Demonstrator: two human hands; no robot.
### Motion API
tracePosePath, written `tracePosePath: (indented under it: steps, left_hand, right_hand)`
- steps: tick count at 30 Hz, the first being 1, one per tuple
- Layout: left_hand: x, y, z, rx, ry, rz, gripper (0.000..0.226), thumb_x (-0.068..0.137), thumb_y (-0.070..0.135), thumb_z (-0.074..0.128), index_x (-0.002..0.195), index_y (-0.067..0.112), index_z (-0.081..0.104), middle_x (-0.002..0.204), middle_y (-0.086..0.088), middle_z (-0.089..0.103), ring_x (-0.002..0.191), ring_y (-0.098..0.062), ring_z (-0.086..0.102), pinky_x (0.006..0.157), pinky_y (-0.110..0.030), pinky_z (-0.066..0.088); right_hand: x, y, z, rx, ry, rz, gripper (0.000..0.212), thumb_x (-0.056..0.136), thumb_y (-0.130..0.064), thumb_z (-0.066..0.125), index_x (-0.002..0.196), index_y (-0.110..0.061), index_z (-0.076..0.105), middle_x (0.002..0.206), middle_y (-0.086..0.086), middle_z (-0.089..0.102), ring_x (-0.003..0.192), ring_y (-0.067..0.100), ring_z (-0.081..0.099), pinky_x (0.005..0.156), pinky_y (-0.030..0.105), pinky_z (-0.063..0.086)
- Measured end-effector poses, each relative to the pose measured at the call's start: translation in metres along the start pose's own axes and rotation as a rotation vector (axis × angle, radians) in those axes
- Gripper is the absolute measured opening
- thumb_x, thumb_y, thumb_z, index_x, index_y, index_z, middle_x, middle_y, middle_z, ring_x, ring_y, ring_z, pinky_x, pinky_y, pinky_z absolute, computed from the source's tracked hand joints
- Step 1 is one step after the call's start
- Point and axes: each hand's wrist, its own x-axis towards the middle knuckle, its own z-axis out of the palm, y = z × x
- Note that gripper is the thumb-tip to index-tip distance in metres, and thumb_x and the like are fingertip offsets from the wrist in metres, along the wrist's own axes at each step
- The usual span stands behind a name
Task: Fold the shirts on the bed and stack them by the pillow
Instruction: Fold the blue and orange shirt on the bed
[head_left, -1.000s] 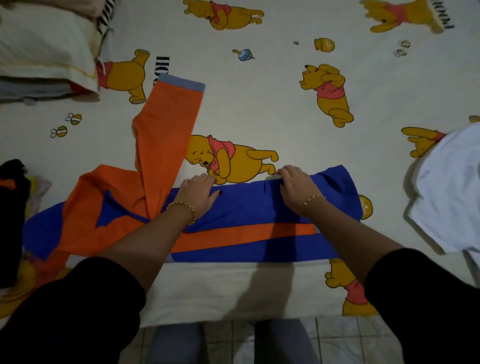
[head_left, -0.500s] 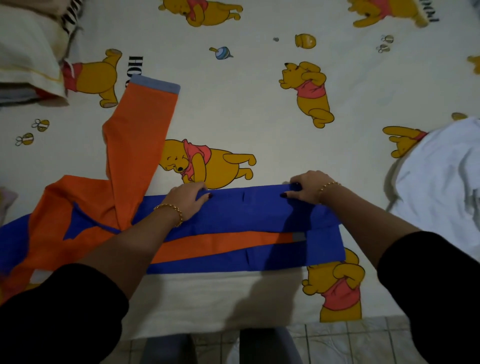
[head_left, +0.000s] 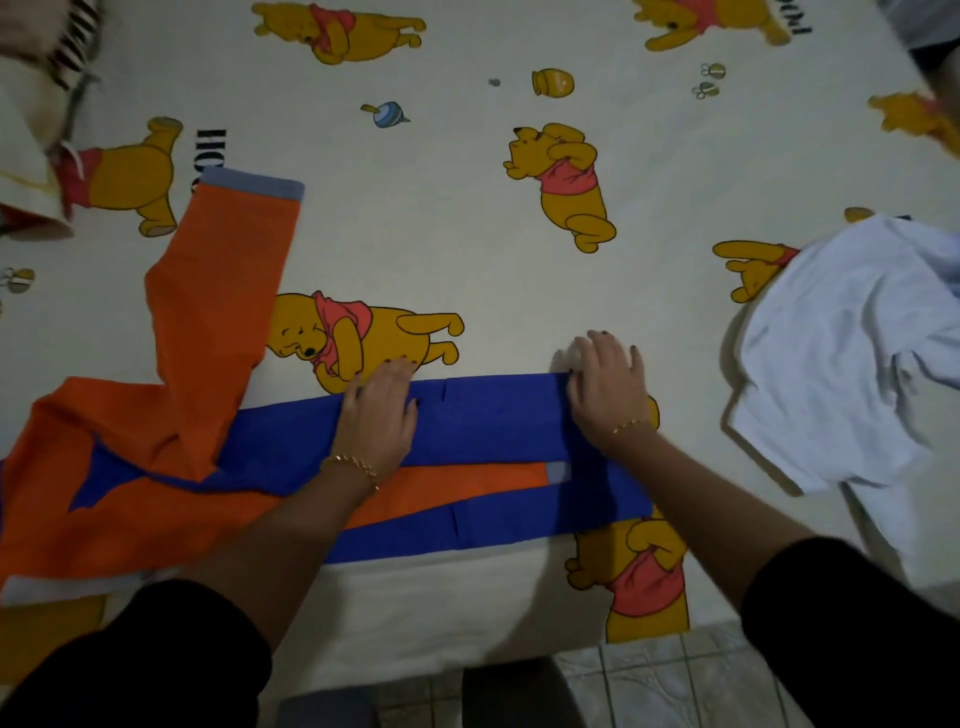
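A blue and orange long-sleeved shirt (head_left: 493, 421) lies across the near part of the bed, its body folded into a long blue band. One orange sleeve (head_left: 223, 312) with a grey-blue cuff sticks up toward the far left. My left hand (head_left: 379, 410) lies flat on the blue band near its upper edge, fingers straight. My right hand (head_left: 608, 389) presses flat on the band's right end, fingers spread. A crumpled white shirt (head_left: 852, 353) lies at the right. The pillow (head_left: 26, 171) shows at the far left corner.
The bed sheet (head_left: 467, 208) is cream with yellow bear prints. The bed's near edge runs just below the shirt, with tiled floor (head_left: 649, 680) beyond it. A dark shape shows at the top right corner.
Both hands went from pinching the shirt's upper edge to lying flat on it. The blue band is folded narrower, and the view has shifted to the right.
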Motion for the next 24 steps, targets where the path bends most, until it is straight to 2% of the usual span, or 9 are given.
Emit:
tracePosePath:
  steps: [2,5,8,11,15,17,19,22,24]
  left_hand:
    - [-0.013,0.013,0.012,0.054,-0.006,0.083,0.05,0.094,0.027,0.041,0.142,0.014,0.039,0.147,-0.004,0.04,0.136,-0.021,0.037,0.11,-0.051,0.025]
    - [-0.029,0.018,0.033,0.172,-0.079,0.156,0.058,0.091,0.038,0.028,0.146,0.019,0.027,0.152,-0.002,0.031,0.139,-0.02,0.027,0.111,-0.053,0.018]
    - [-0.041,0.0,0.049,0.234,-0.116,0.106,0.061,0.091,0.047,0.024,0.148,0.025,0.017,0.154,-0.004,0.027,0.14,-0.023,0.027,0.112,-0.055,0.01]
    - [-0.05,-0.02,0.043,0.241,-0.113,-0.027,0.064,0.092,0.052,0.021,0.149,0.024,0.02,0.155,-0.005,0.023,0.141,-0.023,0.023,0.112,-0.054,-0.007]
    - [-0.043,-0.031,0.021,0.186,-0.058,-0.093,0.058,0.095,0.044,0.027,0.146,0.018,0.031,0.153,-0.004,0.03,0.141,-0.021,0.026,0.111,-0.058,-0.002]
    - [-0.031,-0.03,0.011,0.119,-0.051,-0.07,0.052,0.098,0.039,0.035,0.145,0.016,0.034,0.149,-0.004,0.036,0.14,-0.021,0.029,0.113,-0.057,0.003]
    - [-0.015,-0.023,0.006,0.027,-0.086,-0.028,0.049,0.098,0.036,0.038,0.144,0.018,0.033,0.145,-0.002,0.041,0.136,-0.019,0.033,0.116,-0.053,0.011]
    - [0.01,-0.003,0.007,-0.064,-0.151,0.001,0.047,0.098,0.039,0.038,0.14,0.02,0.037,0.138,-0.001,0.046,0.129,-0.02,0.039,0.112,-0.047,0.023]
    - [0.026,0.013,0.008,-0.102,-0.218,-0.024,0.044,0.097,0.042,0.039,0.136,0.02,0.042,0.134,-0.002,0.047,0.126,-0.021,0.04,0.107,-0.045,0.027]
  right_hand:
    - [-0.022,-0.029,0.014,0.052,0.023,-0.068,0.058,0.092,-0.033,0.033,0.145,-0.01,0.032,0.154,0.01,0.028,0.144,0.026,0.02,0.115,0.052,0.015]
    - [-0.051,-0.054,0.042,0.048,-0.071,-0.115,0.065,0.095,-0.045,0.028,0.151,-0.013,0.017,0.159,0.005,0.011,0.147,0.019,0.003,0.118,0.051,0.006]
    - [-0.064,-0.041,0.06,0.016,-0.12,-0.086,0.071,0.095,-0.053,0.024,0.152,-0.015,0.01,0.16,0.003,0.007,0.147,0.018,0.0,0.119,0.044,0.006]
    - [-0.064,-0.029,0.057,0.016,-0.113,-0.053,0.072,0.094,-0.055,0.021,0.153,-0.015,0.01,0.16,0.005,0.009,0.147,0.02,0.003,0.12,0.04,0.006]
    - [-0.048,-0.029,0.041,0.021,0.015,0.121,0.064,0.095,-0.05,0.025,0.148,-0.013,0.027,0.156,0.009,0.022,0.146,0.025,0.014,0.116,0.047,0.001]
    - [-0.04,-0.016,0.031,0.1,0.099,0.278,0.063,0.094,-0.049,0.035,0.143,-0.009,0.035,0.148,0.015,0.034,0.139,0.031,0.027,0.115,0.05,0.014]
    - [-0.035,-0.001,0.021,0.273,0.092,0.484,0.07,0.091,-0.054,0.046,0.141,-0.006,0.035,0.138,0.018,0.042,0.128,0.034,0.037,0.107,0.048,0.031]
    - [-0.032,0.01,0.008,0.574,-0.025,0.755,0.085,0.076,-0.064,0.063,0.135,-0.007,0.039,0.129,0.012,0.05,0.119,0.032,0.048,0.099,0.047,0.043]
    - [-0.031,0.014,-0.005,0.809,-0.144,0.838,0.078,0.073,-0.059,0.071,0.127,-0.009,0.046,0.119,0.007,0.056,0.106,0.028,0.054,0.086,0.041,0.048]
